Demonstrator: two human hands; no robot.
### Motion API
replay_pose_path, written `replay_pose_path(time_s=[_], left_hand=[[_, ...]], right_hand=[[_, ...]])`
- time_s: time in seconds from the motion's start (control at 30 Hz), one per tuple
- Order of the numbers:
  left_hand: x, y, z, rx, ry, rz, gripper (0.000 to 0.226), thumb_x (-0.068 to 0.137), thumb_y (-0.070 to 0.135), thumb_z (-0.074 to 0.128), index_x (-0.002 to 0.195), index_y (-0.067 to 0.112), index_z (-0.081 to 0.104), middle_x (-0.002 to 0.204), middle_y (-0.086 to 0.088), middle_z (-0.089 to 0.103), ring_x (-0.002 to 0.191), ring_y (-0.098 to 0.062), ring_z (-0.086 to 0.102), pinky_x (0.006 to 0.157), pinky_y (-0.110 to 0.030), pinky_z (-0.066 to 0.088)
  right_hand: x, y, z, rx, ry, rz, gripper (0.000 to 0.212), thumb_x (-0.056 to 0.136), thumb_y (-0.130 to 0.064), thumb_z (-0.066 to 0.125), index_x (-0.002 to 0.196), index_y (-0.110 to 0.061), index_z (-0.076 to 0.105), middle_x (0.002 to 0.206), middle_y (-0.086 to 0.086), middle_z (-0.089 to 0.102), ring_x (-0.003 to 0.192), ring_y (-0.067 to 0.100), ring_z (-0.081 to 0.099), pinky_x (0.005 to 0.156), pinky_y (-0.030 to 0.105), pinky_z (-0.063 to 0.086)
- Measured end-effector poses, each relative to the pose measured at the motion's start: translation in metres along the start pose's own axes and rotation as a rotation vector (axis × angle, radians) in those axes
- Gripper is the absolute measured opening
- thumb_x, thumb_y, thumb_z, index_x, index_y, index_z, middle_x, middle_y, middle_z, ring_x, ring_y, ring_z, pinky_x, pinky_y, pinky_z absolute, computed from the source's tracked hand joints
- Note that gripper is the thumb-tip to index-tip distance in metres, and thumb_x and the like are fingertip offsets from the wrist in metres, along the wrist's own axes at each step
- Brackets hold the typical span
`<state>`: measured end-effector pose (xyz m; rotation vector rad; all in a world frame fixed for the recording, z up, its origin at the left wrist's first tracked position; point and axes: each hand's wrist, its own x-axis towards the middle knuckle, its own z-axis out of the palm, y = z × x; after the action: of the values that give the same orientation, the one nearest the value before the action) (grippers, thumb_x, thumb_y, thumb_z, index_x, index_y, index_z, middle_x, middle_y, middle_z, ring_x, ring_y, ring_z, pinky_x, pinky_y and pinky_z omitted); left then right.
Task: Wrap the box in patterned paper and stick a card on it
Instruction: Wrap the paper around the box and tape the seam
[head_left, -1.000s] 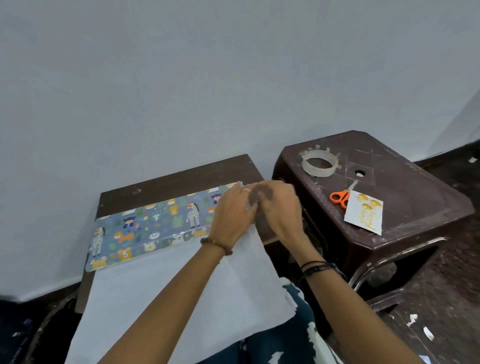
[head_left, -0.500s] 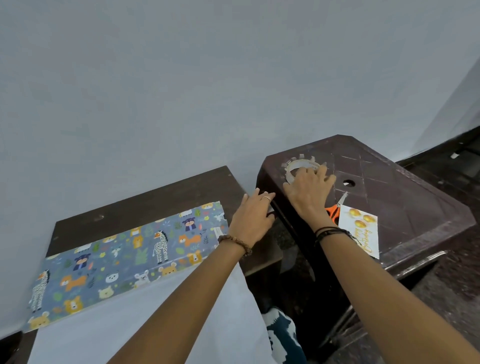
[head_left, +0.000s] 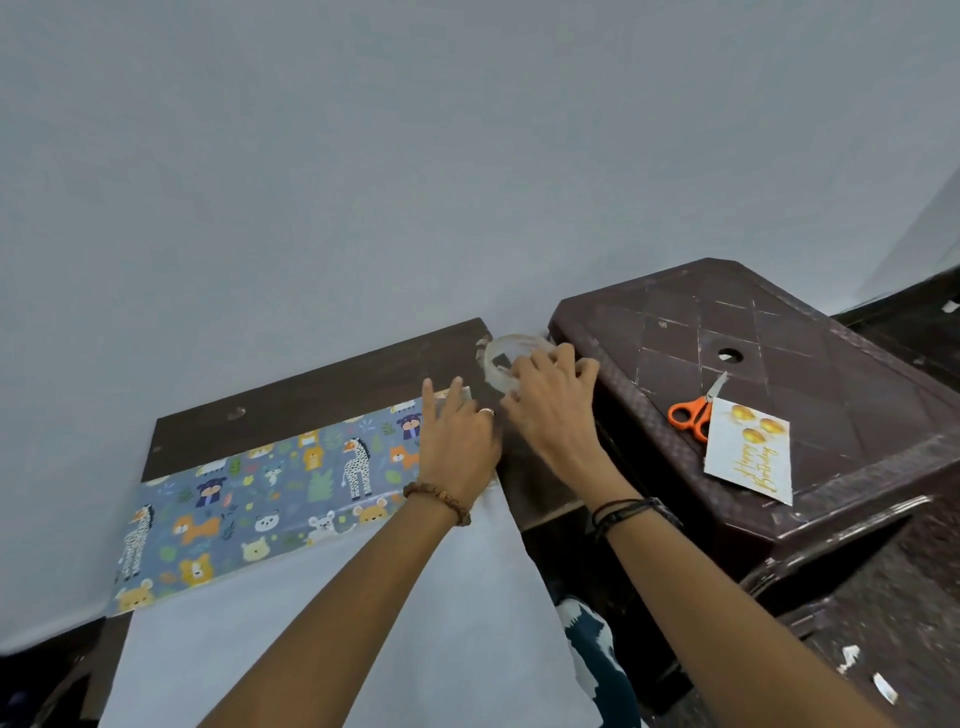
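Evenly and softly lit, rather dim, with no glare and only faint shadows under the left hand (head_left: 457, 447) and right hand (head_left: 553, 410). Slightly motion-blurred around both. Strongly bowed by the wide lens toward the edges, darkening at the lower corners.

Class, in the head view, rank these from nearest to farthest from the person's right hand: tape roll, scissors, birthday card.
1. Tape roll: in the right hand's grip, over the gap between table and stool.
2. Scissors: to the hand's right, on the stool.
3. Birthday card: farther right, partly over the scissors' handles.
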<state>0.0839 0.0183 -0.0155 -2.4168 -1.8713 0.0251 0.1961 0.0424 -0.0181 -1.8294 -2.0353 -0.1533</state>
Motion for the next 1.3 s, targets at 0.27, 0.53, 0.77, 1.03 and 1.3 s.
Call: replay_pose_path(time_s=[0.27,0.53,0.77,1.03,1.3], left_hand=[[-0.011,-0.005,0.002,-0.08,0.04,0.055,0.035,0.101,0.029,0.027,0.121,0.019,0.054,0.136,-0.001,0.048,0.141,-0.016,0.019,0.114,-0.044,-0.006],[-0.004,0.05,-0.008,-0.469,0.262,0.264,0.038,0.091,0.011,0.032,0.115,0.009,0.062,0.116,-0.009,0.064,0.127,-0.025,0.045,0.11,-0.033,0.021],[-0.011,0.101,-0.001,-0.607,0.079,0.332,0.041,0.093,0.002,0.036,0.131,0.009,0.049,0.134,-0.005,0.052,0.141,-0.018,0.021,0.115,-0.03,0.007],[-0.026,0.1,0.006,-0.697,0.028,0.274,0.043,0.094,0.004,0.038,0.136,0.01,0.043,0.14,-0.006,0.046,0.141,-0.019,0.019,0.115,-0.029,0.007],[-0.04,0.077,0.001,-0.619,0.195,0.155,0.043,0.096,0.011,0.039,0.138,0.011,0.04,0.146,-0.004,0.038,0.143,-0.018,0.013,0.11,-0.023,-0.009]], right_hand=[[-0.017,-0.008,0.017,0.038,-0.165,0.026,0.023,0.09,-0.023,0.046,0.109,-0.018,0.059,0.112,-0.001,0.056,0.11,0.022,0.035,0.085,0.038,0.024],[-0.05,0.023,-0.023,0.037,0.08,0.469,0.031,0.091,-0.021,0.047,0.121,-0.017,0.051,0.122,0.007,0.05,0.113,0.028,0.036,0.089,0.043,0.025],[-0.069,0.059,-0.026,-0.115,0.038,0.684,0.025,0.089,-0.005,0.043,0.109,-0.001,0.057,0.113,0.018,0.05,0.108,0.034,0.037,0.086,0.046,0.023],[-0.083,0.061,-0.014,-0.067,0.287,0.576,0.008,0.08,-0.011,0.065,0.084,-0.015,0.06,0.076,0.003,0.063,0.082,0.028,0.049,0.071,0.035,0.019],[-0.106,0.033,-0.025,0.188,0.419,0.216,0.014,0.077,-0.01,0.073,0.082,-0.016,0.062,0.074,-0.004,0.061,0.071,0.021,0.048,0.068,0.032,0.024]])
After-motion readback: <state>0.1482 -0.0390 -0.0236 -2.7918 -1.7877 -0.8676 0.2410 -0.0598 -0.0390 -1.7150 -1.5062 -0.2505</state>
